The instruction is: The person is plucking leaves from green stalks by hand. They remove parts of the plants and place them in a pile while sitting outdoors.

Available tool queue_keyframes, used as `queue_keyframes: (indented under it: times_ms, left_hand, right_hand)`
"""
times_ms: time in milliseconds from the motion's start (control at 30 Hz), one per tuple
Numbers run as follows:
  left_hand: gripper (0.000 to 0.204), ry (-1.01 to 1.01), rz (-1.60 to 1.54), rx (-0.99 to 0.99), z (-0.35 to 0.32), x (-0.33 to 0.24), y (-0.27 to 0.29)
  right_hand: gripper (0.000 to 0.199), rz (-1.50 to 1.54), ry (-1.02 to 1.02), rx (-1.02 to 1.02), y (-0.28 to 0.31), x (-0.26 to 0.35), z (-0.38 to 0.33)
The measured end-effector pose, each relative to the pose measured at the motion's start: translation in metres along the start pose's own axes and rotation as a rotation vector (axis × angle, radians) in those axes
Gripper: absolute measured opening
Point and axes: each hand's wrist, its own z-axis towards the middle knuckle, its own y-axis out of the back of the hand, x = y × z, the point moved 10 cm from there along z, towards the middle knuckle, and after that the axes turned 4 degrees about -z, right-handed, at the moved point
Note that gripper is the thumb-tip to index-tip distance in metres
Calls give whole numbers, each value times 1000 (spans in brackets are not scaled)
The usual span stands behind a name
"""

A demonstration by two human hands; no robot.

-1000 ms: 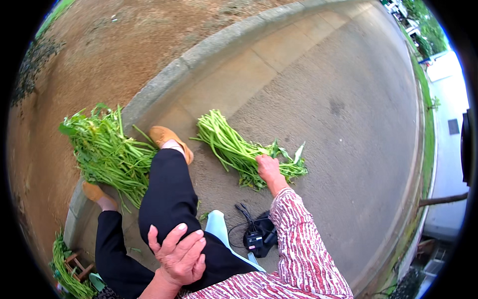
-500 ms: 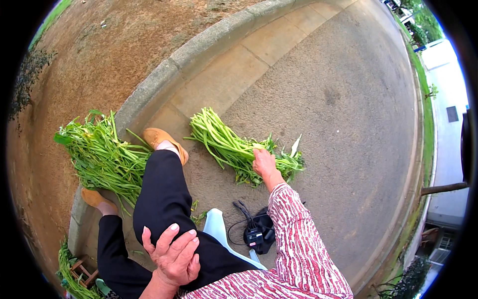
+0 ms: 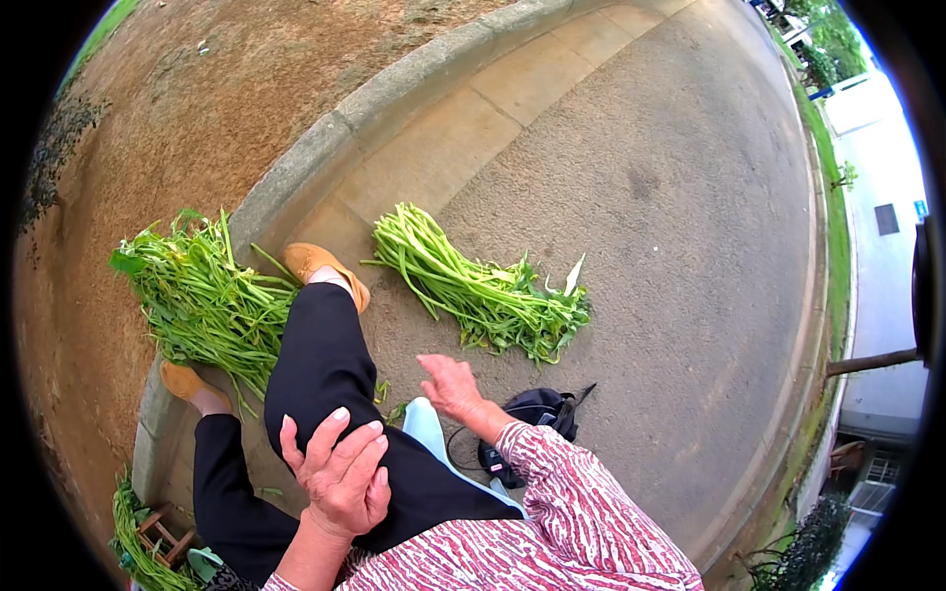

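Note:
My left hand rests on my black-trousered thigh, its fingers spread and nothing in it. Away from the vegetables, my right hand hovers between my knee and a black bag, empty, with its fingers loosely bent and partly apart. A bundle of long green leafy stems lies on the pavement just beyond it, stem ends to the far left and leaves to the right. Left of my leg, a bigger heap of green stems is spread by the kerb.
A light blue plastic stool is partly visible under me. Beside it sit the black bag and a cable. The concrete kerb curves along bare brown soil. More greens lie around a small wooden frame at lower left.
My right hand has let go of the leafy end of the stem bundle and drawn back toward me. The bundle stays on the ground; my left hand remains on my thigh.

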Motion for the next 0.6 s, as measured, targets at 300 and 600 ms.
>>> queue_keyframes:
  times_ms: [300, 600]
  left_hand:
    - [22, 30, -54, -81, -10, 7, 13]
    - [46, -82, -267, -141, -15, 4, 6]
  right_hand:
    - [31, 566, 88, -290, 101, 114, 60]
    - [37, 982, 544, 48, 189, 383, 79]
